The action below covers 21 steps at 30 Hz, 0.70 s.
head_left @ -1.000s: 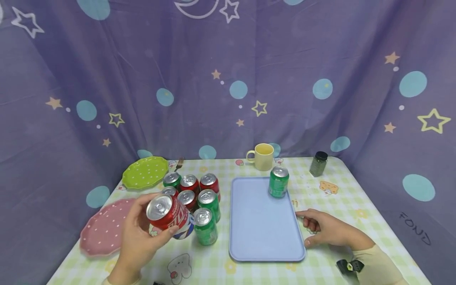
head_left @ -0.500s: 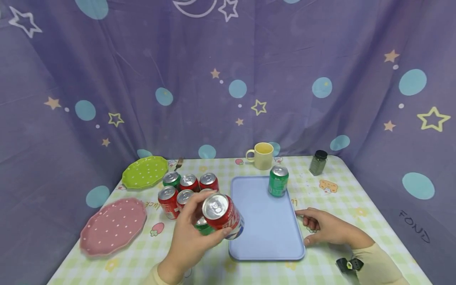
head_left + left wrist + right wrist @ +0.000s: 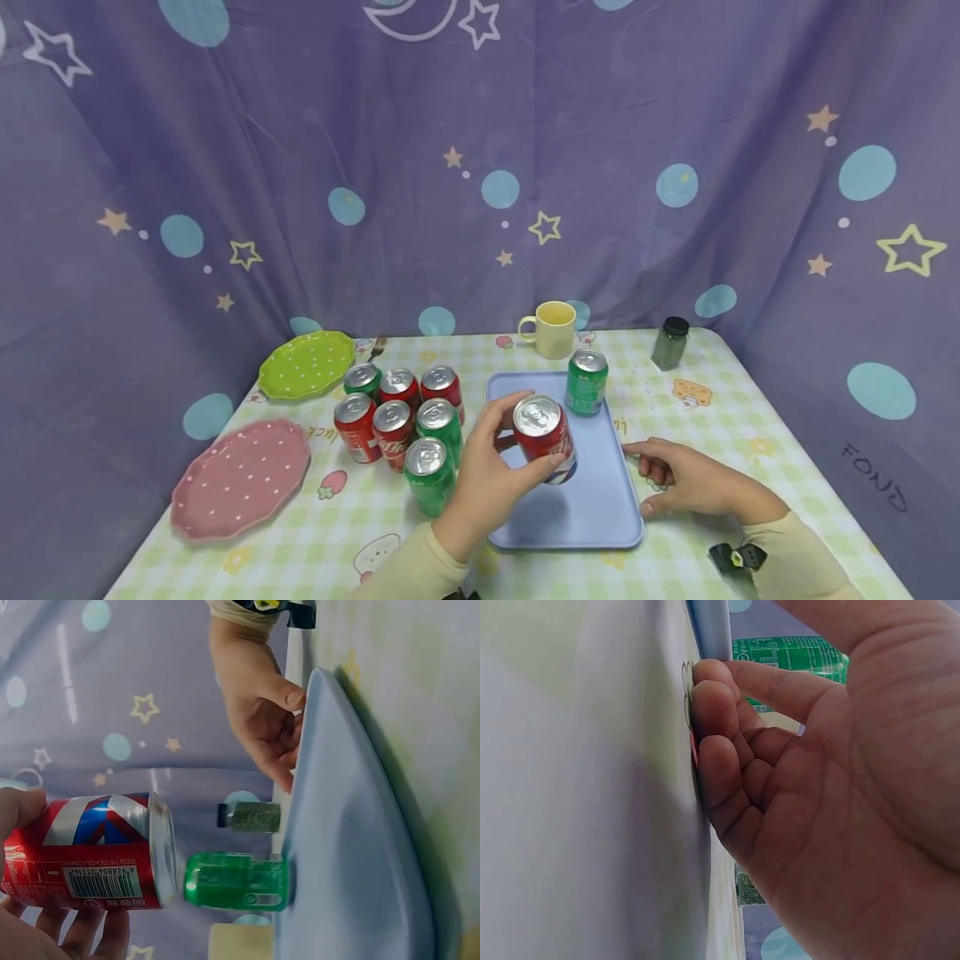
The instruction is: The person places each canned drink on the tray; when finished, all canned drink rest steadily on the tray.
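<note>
My left hand (image 3: 491, 471) grips a red cola can (image 3: 542, 427) by its sides, thumb on one side and fingers on the other. The can is above the light blue tray (image 3: 555, 521); in the left wrist view its base (image 3: 163, 851) is clear of the tray surface. A green soda can (image 3: 587, 385) stands upright at the tray's far right corner. My right hand (image 3: 693, 481) rests on the tablecloth beside the tray, index fingertip and thumb at its right edge. In the right wrist view its other fingers (image 3: 718, 776) are loosely bent and hold nothing.
Left of the tray stand several red cans (image 3: 393, 429) and green cans (image 3: 431, 483), close together. A pink dotted plate (image 3: 243, 479) and a green dotted plate (image 3: 307, 365) lie farther left, with a fork (image 3: 378, 345) behind. A yellow mug (image 3: 556, 331) and a dark-lidded jar (image 3: 671, 343) stand at the back.
My left hand has carried the red cola can rightward from beside the can group, across the nearer green cans, to above the tray. My right hand has stayed at the tray's edge.
</note>
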Each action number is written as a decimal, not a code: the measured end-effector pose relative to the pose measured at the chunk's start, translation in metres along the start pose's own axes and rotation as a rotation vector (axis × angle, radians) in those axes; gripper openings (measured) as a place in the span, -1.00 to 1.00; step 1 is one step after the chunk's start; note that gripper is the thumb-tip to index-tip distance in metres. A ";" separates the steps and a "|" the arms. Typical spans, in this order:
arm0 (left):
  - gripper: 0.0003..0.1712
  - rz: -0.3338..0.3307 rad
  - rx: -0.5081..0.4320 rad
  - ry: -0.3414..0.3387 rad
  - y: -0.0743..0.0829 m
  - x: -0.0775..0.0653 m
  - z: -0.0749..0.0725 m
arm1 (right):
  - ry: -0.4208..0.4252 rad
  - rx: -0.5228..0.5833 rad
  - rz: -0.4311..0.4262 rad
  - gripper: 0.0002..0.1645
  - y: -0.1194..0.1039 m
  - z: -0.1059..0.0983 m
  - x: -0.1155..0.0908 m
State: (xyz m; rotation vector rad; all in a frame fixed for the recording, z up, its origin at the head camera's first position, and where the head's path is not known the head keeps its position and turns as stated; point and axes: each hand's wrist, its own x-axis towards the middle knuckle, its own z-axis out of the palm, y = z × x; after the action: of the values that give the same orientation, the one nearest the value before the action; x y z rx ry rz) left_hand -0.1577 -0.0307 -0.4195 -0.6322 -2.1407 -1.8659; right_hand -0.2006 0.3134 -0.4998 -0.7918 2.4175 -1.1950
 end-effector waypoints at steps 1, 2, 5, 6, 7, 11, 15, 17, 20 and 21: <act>-0.14 -0.015 -0.002 0.007 -0.002 0.003 0.005 | 0.001 -0.001 0.003 0.06 0.000 0.000 0.000; -0.15 -0.027 -0.001 0.013 -0.005 0.006 0.009 | 0.002 -0.004 0.005 0.06 0.000 0.000 0.000; -0.16 -0.056 0.001 0.037 -0.014 0.014 0.023 | 0.004 -0.004 0.004 0.06 -0.002 0.000 0.000; -0.17 -0.067 0.006 0.048 -0.018 0.016 0.027 | 0.004 -0.003 0.006 0.06 -0.002 0.000 0.000; -0.17 -0.078 0.010 0.061 -0.022 0.019 0.031 | 0.003 -0.002 0.010 0.06 -0.003 0.000 0.000; -0.20 -0.141 0.022 0.122 -0.036 0.030 0.045 | 0.002 -0.004 0.030 0.07 -0.004 -0.001 0.000; -0.20 -0.202 0.035 0.184 -0.047 0.042 0.054 | 0.002 -0.004 0.035 0.06 -0.004 -0.001 0.001; -0.20 -0.223 0.048 0.208 -0.052 0.047 0.058 | 0.000 -0.002 0.037 0.06 -0.003 0.000 0.001; -0.20 -0.245 0.064 0.235 -0.058 0.056 0.062 | -0.003 0.001 0.041 0.07 -0.003 0.000 0.001; -0.20 -0.248 0.067 0.244 -0.061 0.059 0.063 | -0.003 0.003 0.041 0.07 -0.003 0.000 0.001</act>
State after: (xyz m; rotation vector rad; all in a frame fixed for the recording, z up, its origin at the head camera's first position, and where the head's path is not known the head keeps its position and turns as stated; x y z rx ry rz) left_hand -0.2314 0.0349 -0.4570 -0.1193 -2.1868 -1.8680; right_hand -0.2006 0.3109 -0.4970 -0.7389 2.4165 -1.1808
